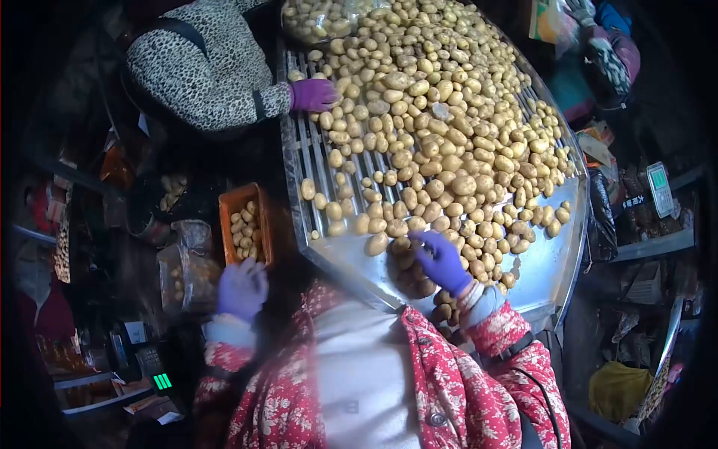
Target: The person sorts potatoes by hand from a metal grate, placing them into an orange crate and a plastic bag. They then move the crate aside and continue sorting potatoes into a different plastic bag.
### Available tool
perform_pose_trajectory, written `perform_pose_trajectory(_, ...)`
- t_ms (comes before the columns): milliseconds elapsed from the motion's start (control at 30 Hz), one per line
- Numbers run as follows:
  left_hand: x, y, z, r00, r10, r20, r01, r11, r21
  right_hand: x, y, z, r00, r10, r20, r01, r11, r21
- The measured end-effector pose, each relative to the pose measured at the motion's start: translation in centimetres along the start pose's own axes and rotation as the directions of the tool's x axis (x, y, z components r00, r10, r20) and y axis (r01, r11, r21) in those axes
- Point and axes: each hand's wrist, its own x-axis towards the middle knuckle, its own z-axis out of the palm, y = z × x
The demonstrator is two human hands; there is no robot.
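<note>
Your right hand [441, 262], in a purple glove, rests on the potatoes [434, 135] at the near edge of the metal sorting counter [553, 269]; its fingers curl over a few of them, but you cannot tell from here whether that grip has closed on one. Your left hand [241, 288], also gloved, hangs off the counter just below the orange crate [244, 224], fingers loosely spread and grasping nothing. The crate holds only a shallow layer of small potatoes, while the counter is heaped almost edge to edge, so by the look of it most of the sorting is left. Across the rollers, another person's gloved hand [313, 95] touches the pile's far left edge.
</note>
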Motion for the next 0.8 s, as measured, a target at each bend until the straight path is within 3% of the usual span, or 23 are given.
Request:
perform_pose_trajectory(33, 0.2, -1.0, 4.7, 0.990, -0.130, 0.059, 0.137, 0.982, -0.129, 2.2, 0.1, -1.4, 0.988, -0.147, -0.055, 0.133, 0.969, -0.206)
perform_pose_trajectory(67, 0.5, -2.0, 8.7, 0.967, -0.233, 0.108, 0.244, 0.965, -0.099, 4.7, 0.2, -2.9, 0.951, -0.298, -0.077, 0.243, 0.880, -0.408)
perform_pose_trajectory(133, 2.5, -4.2, 13.1, 0.898, -0.325, 0.297, 0.286, 0.943, 0.168, 8.7, 2.2, -4.2, 0.901, -0.429, -0.068, 0.183, 0.517, -0.836)
perform_pose_trajectory(167, 4.2, -5.8, 14.0, 0.836, -0.076, 0.543, -0.296, 0.771, 0.564, 10.7, 4.1, -5.2, 0.921, -0.390, 0.006, 0.211, 0.485, -0.849)
perform_pose_trajectory(233, 5.3, -7.6, 16.0, 0.739, -0.156, 0.655, -0.429, 0.640, 0.637, 13.4, 4.4, -6.0, 0.963, -0.223, 0.150, 0.240, 0.457, -0.857)
perform_pose_trajectory(267, 5.2, -7.5, 17.9, 0.780, -0.327, 0.534, 0.028, 0.870, 0.492, 14.6, 3.0, -6.7, 0.972, -0.101, 0.213, 0.236, 0.450, -0.861)
perform_pose_trajectory(300, 4.9, -7.5, 19.3, 0.723, -0.509, 0.467, 0.473, 0.857, 0.202, 15.3, 4.7, -6.7, 0.955, -0.190, 0.230, 0.290, 0.411, -0.864)
perform_pose_trajectory(400, 4.5, -7.5, 21.0, 0.768, -0.490, 0.413, 0.485, 0.865, 0.124, 13.0, 2.9, -5.9, 0.901, -0.423, -0.097, 0.239, 0.670, -0.703)
perform_pose_trajectory(433, 4.7, -7.8, 21.0, 0.817, -0.374, 0.439, 0.272, 0.921, 0.278, 11.7, 2.4, -4.4, 0.936, -0.309, -0.171, 0.188, 0.845, -0.500)
perform_pose_trajectory(467, 4.5, -8.3, 20.9, 0.838, -0.268, 0.475, 0.051, 0.906, 0.421, 10.1, 1.0, -3.9, 0.979, -0.192, -0.063, 0.164, 0.936, -0.313)
perform_pose_trajectory(533, 4.7, -8.4, 21.0, 0.786, -0.105, 0.609, -0.396, 0.671, 0.627, 7.9, -0.6, -1.7, 0.971, -0.224, -0.080, 0.207, 0.961, -0.183)
perform_pose_trajectory(567, 4.9, -8.5, 21.2, 0.715, -0.058, 0.697, -0.594, 0.475, 0.649, 7.8, -0.4, -1.7, 0.969, -0.236, -0.078, 0.202, 0.930, -0.309)
perform_pose_trajectory(633, 5.9, -9.8, 19.3, 0.760, -0.200, 0.618, -0.336, 0.694, 0.637, 7.5, 0.1, -1.9, 0.962, -0.266, -0.060, 0.191, 0.812, -0.552)
perform_pose_trajectory(667, 6.3, -10.4, 18.3, 0.775, -0.268, 0.572, -0.187, 0.768, 0.613, 7.6, 0.5, -2.0, 0.960, -0.279, 0.004, 0.232, 0.790, -0.568)
perform_pose_trajectory(700, 7.7, -11.5, 16.6, 0.770, -0.360, 0.527, 0.059, 0.862, 0.503, 7.9, 1.0, -2.0, 0.954, -0.294, 0.064, 0.275, 0.766, -0.581)
perform_pose_trajectory(767, 8.2, -11.9, 16.0, 0.719, -0.409, 0.562, 0.155, 0.883, 0.444, 9.1, 1.5, -1.9, 0.945, -0.296, 0.139, 0.318, 0.731, -0.604)
perform_pose_trajectory(800, 8.0, -11.9, 16.2, 0.698, -0.424, 0.577, 0.176, 0.883, 0.436, 9.2, 1.4, -1.5, 0.934, -0.347, 0.083, 0.325, 0.731, -0.600)
